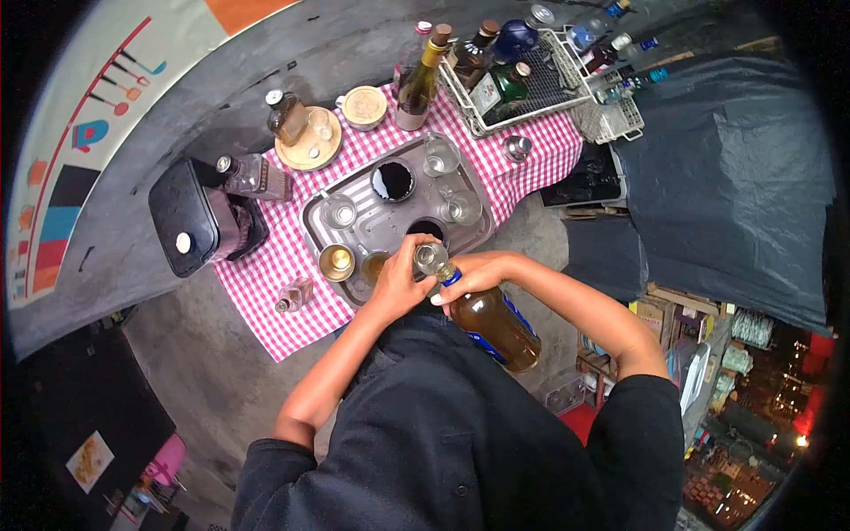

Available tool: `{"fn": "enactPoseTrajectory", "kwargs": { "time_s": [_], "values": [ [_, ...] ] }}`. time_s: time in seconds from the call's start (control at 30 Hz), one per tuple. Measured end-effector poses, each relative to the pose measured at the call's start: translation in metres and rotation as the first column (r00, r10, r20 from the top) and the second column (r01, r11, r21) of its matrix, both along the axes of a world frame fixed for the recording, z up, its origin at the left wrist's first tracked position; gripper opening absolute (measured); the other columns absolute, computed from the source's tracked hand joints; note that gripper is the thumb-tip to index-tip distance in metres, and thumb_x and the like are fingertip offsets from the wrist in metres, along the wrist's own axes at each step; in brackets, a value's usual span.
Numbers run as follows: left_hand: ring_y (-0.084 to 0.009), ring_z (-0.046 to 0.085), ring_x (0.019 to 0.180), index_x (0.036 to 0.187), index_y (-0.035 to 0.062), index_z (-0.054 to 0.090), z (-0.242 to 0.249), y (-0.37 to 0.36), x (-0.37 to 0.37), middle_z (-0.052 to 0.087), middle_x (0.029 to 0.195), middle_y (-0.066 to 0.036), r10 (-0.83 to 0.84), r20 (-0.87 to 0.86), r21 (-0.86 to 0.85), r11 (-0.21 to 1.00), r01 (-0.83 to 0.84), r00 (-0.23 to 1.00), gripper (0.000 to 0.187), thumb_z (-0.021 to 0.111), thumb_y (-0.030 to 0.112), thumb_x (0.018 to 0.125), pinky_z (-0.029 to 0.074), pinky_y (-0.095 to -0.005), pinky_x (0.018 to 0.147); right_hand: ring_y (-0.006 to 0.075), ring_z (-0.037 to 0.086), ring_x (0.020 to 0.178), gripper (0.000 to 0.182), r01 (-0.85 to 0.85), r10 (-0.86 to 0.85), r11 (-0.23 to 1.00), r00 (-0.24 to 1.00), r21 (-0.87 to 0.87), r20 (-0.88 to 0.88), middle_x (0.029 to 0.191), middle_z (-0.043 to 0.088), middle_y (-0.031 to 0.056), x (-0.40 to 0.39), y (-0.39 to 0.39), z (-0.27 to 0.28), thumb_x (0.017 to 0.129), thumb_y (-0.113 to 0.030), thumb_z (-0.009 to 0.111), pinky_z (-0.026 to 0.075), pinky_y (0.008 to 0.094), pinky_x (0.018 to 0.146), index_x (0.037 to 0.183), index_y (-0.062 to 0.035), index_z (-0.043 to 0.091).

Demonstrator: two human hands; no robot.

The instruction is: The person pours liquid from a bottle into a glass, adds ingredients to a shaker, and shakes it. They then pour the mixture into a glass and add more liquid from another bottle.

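Observation:
My left hand (400,285) is closed around a small clear glass (430,257), held just over the near edge of the tray. My right hand (478,273) grips the neck of a large bottle (500,327) with brownish liquid and a blue label. The bottle lies tilted, its neck pointing at the small glass; whether liquid is flowing I cannot make out. Below my hands, the grey tray (376,232) bears several glass mugs, a dark-filled glass (392,180), a second dark-filled vessel (427,230) and a metal cup (336,262). My left hand partly hides an amber-filled glass (374,266).
A red-checked cloth (257,310) covers the table. Bottles stand in a wire basket (531,119) at the back right. A wooden board (305,161) holds a brown bottle. A black bin (181,208), a square bottle (257,177) and a small bottle (295,295) are left.

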State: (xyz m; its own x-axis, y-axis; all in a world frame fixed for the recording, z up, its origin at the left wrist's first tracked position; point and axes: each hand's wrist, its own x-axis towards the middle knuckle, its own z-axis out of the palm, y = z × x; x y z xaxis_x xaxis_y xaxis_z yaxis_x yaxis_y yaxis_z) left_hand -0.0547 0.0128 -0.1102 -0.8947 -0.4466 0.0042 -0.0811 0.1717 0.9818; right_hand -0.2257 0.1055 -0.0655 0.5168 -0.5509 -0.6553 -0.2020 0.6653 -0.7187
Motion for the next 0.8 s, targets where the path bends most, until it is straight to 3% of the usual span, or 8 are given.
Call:
{"fn": "enactPoseTrajectory", "kwargs": {
  "time_s": [0.47,0.8],
  "values": [
    [-0.0347,0.064,0.109,0.121,0.0043,0.048,-0.002,0.011,-0.004,0.064,0.113,-0.017,-0.095,0.025,0.022,0.995,0.094,0.995,0.049,0.068,0.003,0.076,0.050,-0.0404,0.091,0.0180,0.068,0.086,0.047,0.104,-0.103,0.994,0.994,0.032,-0.031,0.090,0.072,0.0071,0.006,0.029,-0.003,0.091,-0.051,0.063,0.051,0.0324,0.080,0.090,-0.0044,0.072],
    [-0.0347,0.064,0.111,0.120,0.0035,0.047,-0.002,0.013,-0.003,0.063,0.113,-0.017,-0.105,0.006,0.046,0.993,0.105,0.994,0.049,0.070,0.004,0.077,0.050,-0.0406,0.092,0.0183,0.067,0.086,0.044,0.134,-0.134,0.991,0.991,0.007,-0.005,0.090,0.072,0.0076,0.009,0.033,-0.003,0.092,-0.047,0.063,0.051,0.0325,0.079,0.091,-0.0039,0.072]
  ]
}}
